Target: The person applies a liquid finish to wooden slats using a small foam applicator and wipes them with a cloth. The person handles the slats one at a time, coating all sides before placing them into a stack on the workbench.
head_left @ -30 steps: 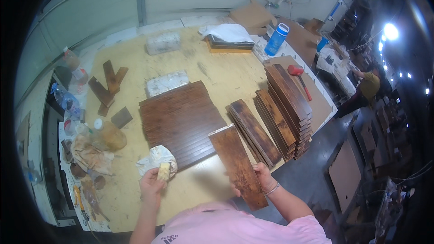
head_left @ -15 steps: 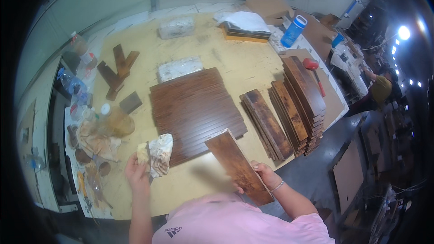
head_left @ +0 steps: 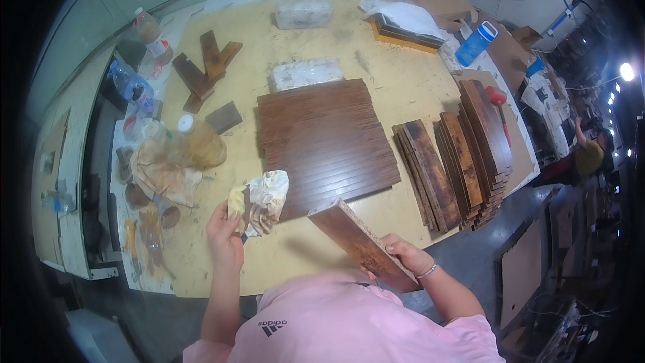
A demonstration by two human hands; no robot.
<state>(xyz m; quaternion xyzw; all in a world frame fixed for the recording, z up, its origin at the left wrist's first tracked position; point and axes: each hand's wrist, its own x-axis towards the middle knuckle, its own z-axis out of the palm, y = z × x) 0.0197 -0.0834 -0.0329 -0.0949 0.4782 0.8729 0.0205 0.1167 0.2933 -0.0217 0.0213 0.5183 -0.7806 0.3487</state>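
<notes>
My right hand (head_left: pixel 405 254) grips a brown, dark-blotched wooden plank (head_left: pixel 359 242) near its lower end, with the plank slanting over the table's near edge. One narrow side of the plank faces up. In my left hand (head_left: pixel 226 232) is a stained white rag (head_left: pixel 269 198), closed in the fingers together with a pale yellow piece (head_left: pixel 237 203) that could be sponge or cloth. Just beyond both hands lies a flat panel of dark brown wood strips (head_left: pixel 322 134), laid side by side. The fingers under the plank are mostly hidden.
Stacks of blotched planks (head_left: pixel 430 175) stand to the right, by a red mallet (head_left: pixel 496 96). A blue bottle (head_left: pixel 476 44) is farther back. On the left are a jug of yellowish liquid (head_left: pixel 200 142), a crumpled cloth (head_left: pixel 164 171) and loose wood pieces (head_left: pixel 211 60). Another person (head_left: pixel 590 156) works far right.
The plank has turned in my right hand, so its narrow side now shows more than its broad face. My left hand keeps the rag. The whole view has shifted somewhat.
</notes>
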